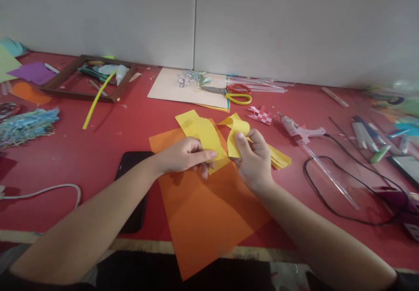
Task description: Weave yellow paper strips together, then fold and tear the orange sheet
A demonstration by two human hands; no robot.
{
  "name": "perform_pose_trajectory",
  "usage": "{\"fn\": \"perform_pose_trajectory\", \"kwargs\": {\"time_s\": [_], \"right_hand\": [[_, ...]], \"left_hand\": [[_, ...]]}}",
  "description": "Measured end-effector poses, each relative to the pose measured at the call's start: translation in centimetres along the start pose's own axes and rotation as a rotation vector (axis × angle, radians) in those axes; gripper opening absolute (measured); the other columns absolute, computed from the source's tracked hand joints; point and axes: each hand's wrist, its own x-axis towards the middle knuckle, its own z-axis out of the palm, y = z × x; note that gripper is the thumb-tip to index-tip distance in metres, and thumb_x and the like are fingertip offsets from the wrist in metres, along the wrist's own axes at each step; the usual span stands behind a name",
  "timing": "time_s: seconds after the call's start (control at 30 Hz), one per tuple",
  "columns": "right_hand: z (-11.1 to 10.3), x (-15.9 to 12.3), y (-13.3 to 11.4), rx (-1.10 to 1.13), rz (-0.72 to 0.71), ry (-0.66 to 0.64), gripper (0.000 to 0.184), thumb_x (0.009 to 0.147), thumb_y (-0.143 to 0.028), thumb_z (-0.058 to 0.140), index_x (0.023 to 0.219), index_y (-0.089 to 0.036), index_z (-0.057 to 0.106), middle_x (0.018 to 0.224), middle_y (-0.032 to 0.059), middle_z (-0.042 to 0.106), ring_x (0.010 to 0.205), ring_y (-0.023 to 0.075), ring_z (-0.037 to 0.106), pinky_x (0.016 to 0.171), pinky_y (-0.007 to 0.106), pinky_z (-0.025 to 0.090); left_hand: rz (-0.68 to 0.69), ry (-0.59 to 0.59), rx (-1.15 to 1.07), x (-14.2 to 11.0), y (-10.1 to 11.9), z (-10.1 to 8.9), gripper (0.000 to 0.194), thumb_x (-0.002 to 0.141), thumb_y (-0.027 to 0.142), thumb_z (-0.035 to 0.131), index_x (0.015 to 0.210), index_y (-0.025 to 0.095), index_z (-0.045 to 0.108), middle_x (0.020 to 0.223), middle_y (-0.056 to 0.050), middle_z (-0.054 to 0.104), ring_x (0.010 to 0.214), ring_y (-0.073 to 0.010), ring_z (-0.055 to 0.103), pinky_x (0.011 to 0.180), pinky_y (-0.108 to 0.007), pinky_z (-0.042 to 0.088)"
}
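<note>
My left hand (193, 155) pinches a strip of yellow paper (209, 138) between thumb and fingers. In my right hand (253, 155) is another yellow paper strip (238, 130), its upper part curled over in a loop, with the thumb pressing on it. The two hands are close together, and the strips nearly meet between them. Beneath lies an orange paper sheet (203, 212), its lower corner hanging past the table edge. More yellow strips (279, 156) fan out to the right of my right hand, partly hidden by it.
Yellow-and-red-handled scissors (238, 94) rest on a cream sheet (163, 88) at the back. A pink glue gun (299, 131) with a black cord lies right. A dark phone (134, 221) is under my left forearm. A brown frame (65, 92) holds small supplies; blue shredded strips (28, 127) lie left.
</note>
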Motion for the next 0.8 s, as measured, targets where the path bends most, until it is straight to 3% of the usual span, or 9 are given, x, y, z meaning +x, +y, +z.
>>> {"fn": "perform_pose_trajectory", "kwargs": {"time_s": [0.13, 0.3, 0.37, 0.43, 0.5, 0.6, 0.7, 0.8], "right_hand": [[-0.3, 0.3, -0.3, -0.002, 0.0, 0.073, 0.038, 0.079, -0.05, 0.075, 0.077, -0.025, 0.047, 0.065, -0.007, 0.047, 0.05, 0.0066, 0.042, 0.04, 0.017, 0.034], [-0.2, 0.3, -0.2, -0.003, 0.013, 0.045, 0.037, 0.079, -0.051, 0.075, 0.079, -0.025, 0.049, 0.067, -0.0059, 0.049, 0.051, 0.0072, 0.043, 0.039, 0.017, 0.033], [-0.2, 0.2, -0.1, -0.003, 0.019, 0.029, 0.036, 0.079, -0.052, 0.075, 0.08, -0.025, 0.051, 0.066, -0.0058, 0.049, 0.051, 0.0071, 0.043, 0.038, 0.017, 0.032], [-0.2, 0.1, 0.0, -0.012, 0.026, 0.007, 0.035, 0.079, -0.052, 0.074, 0.081, -0.025, 0.052, 0.064, -0.006, 0.049, 0.049, 0.0071, 0.042, 0.038, 0.017, 0.031], [-0.3, 0.1, 0.1, -0.03, 0.044, -0.028, 0.034, 0.08, -0.053, 0.073, 0.081, -0.025, 0.053, 0.064, -0.006, 0.049, 0.048, 0.0077, 0.042, 0.038, 0.018, 0.031], [-0.5, -0.1, 0.3, -0.059, 0.068, -0.112, 0.036, 0.082, -0.056, 0.07, 0.079, -0.024, 0.054, 0.063, -0.0054, 0.049, 0.048, 0.0088, 0.041, 0.04, 0.02, 0.032], [-0.6, -0.3, 0.2, -0.082, 0.079, -0.245, 0.041, 0.084, -0.057, 0.067, 0.07, -0.021, 0.052, 0.059, -0.0051, 0.044, 0.049, 0.0084, 0.038, 0.044, 0.022, 0.031], [-0.6, -0.6, -0.2, -0.122, 0.147, -0.39, 0.043, 0.085, -0.054, 0.065, 0.065, -0.02, 0.051, 0.057, -0.0054, 0.04, 0.048, 0.0082, 0.035, 0.046, 0.023, 0.027]], "left_hand": [[-0.055, -0.023, 0.028, 0.0, 0.1, -0.2, 0.043, 0.086, 0.054, 0.065, 0.075, 0.013, 0.072, 0.062, -0.006, 0.072, 0.048, -0.0083, 0.05, 0.05, -0.021, 0.039], [-0.237, -0.315, 0.048, -0.1, -0.2, -0.9, 0.054, 0.086, 0.064, 0.059, 0.078, 0.013, 0.075, 0.064, -0.009, 0.074, 0.037, -0.0065, 0.041, 0.041, -0.022, 0.035], [-0.256, -0.429, -0.015, -0.3, -0.3, -1.3, 0.062, 0.086, 0.07, 0.053, 0.079, 0.013, 0.076, 0.064, -0.011, 0.074, 0.036, -0.0071, 0.041, 0.038, -0.021, 0.031], [-0.231, -0.451, -0.07, -0.5, -0.4, -1.4, 0.066, 0.085, 0.073, 0.051, 0.077, 0.012, 0.075, 0.062, -0.012, 0.072, 0.036, -0.0073, 0.042, 0.035, -0.021, 0.028], [-0.155, -0.355, -0.138, -0.4, -0.4, -1.4, 0.066, 0.085, 0.073, 0.051, 0.077, 0.012, 0.073, 0.063, -0.011, 0.071, 0.038, -0.0068, 0.043, 0.036, -0.02, 0.03], [-0.009, -0.052, -0.267, 0.1, -0.6, -1.0, 0.057, 0.083, 0.07, 0.059, 0.094, 0.015, 0.07, 0.082, -0.009, 0.073, 0.051, -0.0077, 0.054, 0.043, -0.018, 0.041], [0.087, 0.199, -0.393, 0.6, -0.7, -0.6, 0.069, 0.071, 0.066, 0.074, 0.119, 0.019, 0.061, 0.118, -0.013, 0.067, 0.082, -0.0153, 0.066, 0.059, -0.022, 0.053], [0.14, 0.327, -0.509, 1.1, -0.7, -0.5, 0.072, 0.068, 0.058, 0.081, 0.124, 0.021, 0.057, 0.128, -0.015, 0.063, 0.099, -0.0222, 0.067, 0.072, -0.03, 0.058]]}}
